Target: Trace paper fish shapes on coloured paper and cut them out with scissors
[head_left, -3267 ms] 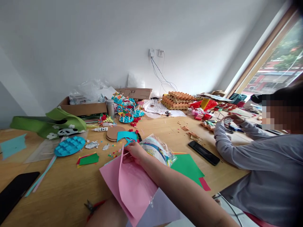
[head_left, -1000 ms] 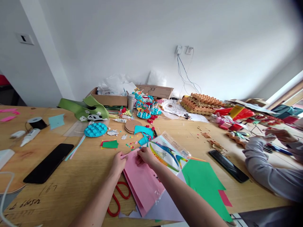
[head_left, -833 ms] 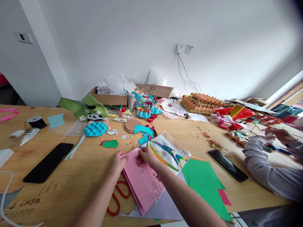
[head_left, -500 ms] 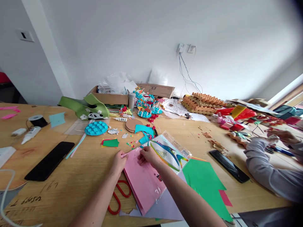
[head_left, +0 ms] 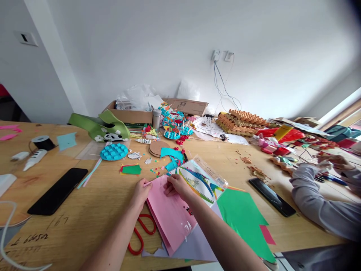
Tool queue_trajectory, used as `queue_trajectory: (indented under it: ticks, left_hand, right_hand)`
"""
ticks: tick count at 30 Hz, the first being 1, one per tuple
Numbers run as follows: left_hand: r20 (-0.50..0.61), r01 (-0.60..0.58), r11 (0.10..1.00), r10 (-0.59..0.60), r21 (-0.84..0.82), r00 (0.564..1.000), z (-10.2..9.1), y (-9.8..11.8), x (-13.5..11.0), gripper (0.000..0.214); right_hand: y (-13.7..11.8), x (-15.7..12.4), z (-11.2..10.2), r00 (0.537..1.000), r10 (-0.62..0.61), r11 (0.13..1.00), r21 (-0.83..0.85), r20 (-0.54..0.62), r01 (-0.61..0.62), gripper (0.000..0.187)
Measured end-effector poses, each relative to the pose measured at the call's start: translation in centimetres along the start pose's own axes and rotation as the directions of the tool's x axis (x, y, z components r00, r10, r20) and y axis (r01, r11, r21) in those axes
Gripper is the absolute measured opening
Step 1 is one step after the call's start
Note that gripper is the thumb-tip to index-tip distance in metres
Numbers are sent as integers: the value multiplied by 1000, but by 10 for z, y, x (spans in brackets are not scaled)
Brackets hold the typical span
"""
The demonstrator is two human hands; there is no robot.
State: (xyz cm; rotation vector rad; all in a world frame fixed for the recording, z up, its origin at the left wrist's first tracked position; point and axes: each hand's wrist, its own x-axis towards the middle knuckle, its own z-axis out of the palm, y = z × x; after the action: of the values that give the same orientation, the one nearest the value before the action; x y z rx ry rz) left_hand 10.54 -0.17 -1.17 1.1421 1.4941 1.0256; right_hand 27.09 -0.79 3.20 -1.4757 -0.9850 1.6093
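Pink paper, folded or stacked in layers, lies slanted at the table's near side. At its upper left corner, my left hand is closed on the edge. A clear plastic bag with a rainbow-coloured fish-like print covers part of the pink sheet and catches the light. My right hand has its fingers curled in a pinch on the bag over the pink sheet; the fingertips are partly hidden. Beneath are a lilac sheet and green paper. Red-handled scissors lie left of the pink paper, blades covered.
A black phone lies left, another phone right. Behind are a blue honeycomb-like disc, a green panda bag, cardboard circles and egg trays. At right, a person's grey sleeve rests on the table.
Both hands keep nearly the same hold on the pink paper and bag. The view has shifted very slightly; nothing else has visibly moved.
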Motion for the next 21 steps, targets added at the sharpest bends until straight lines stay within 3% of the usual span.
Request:
queue_trajectory:
  ticks: [13,21]
  left_hand:
    - [1,7,999,-7,-42,1000,0,1,0,25]
    - [13,39,995,-38,-95,999,-1,9,-6,28]
  right_hand:
    - [4,-1,-5,997,-58,996,64,44,55,22]
    - [2,-8,-5,995,-92,996,18,43,91,31]
